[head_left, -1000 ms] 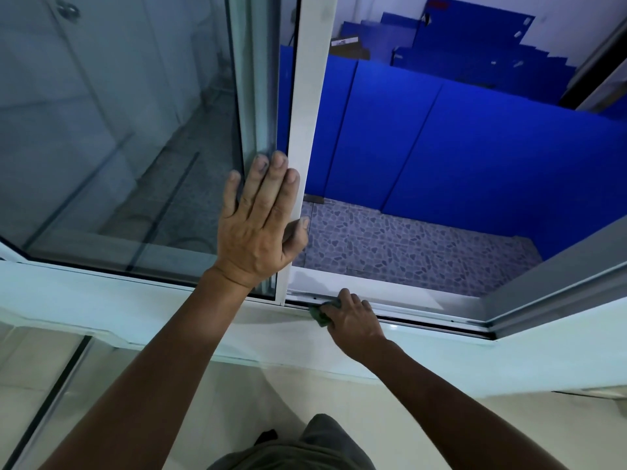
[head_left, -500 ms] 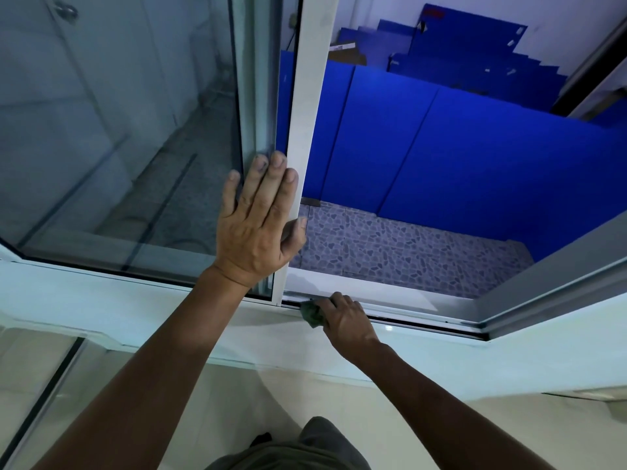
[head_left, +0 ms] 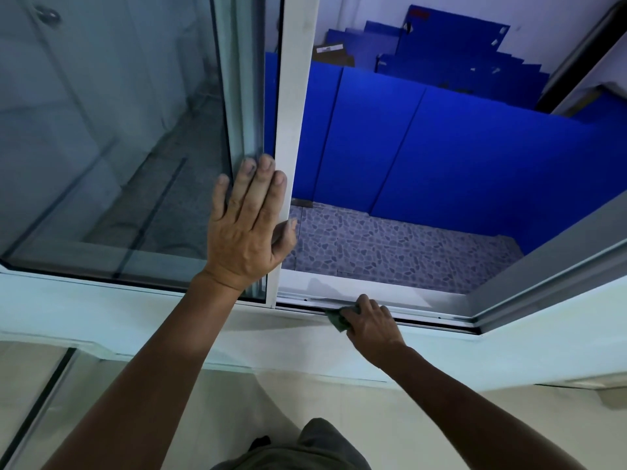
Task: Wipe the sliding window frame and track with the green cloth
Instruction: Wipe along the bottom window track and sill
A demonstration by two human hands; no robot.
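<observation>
The sliding window's white upright frame (head_left: 294, 96) stands in the middle, with the glass pane (head_left: 108, 130) to its left and the opening to its right. My left hand (head_left: 249, 228) lies flat against the pane and frame edge, fingers straight, thumb hooked round the frame's far side. Along the bottom runs the metal track (head_left: 427, 317). My right hand (head_left: 371, 322) grips the green cloth (head_left: 336, 321) and presses it into the track a little right of the upright frame. Most of the cloth is hidden under my fingers.
Beyond the opening lie a pebble-patterned floor (head_left: 390, 252) and blue panels (head_left: 475, 164) leaning against a wall. A grey outer frame bar (head_left: 549, 279) slants across the right. The white sill (head_left: 135, 320) runs below the track, above a pale tiled wall.
My right hand with the cloth slid left along the track toward the upright frame, then back to the right. My left hand has stayed on the pane.
</observation>
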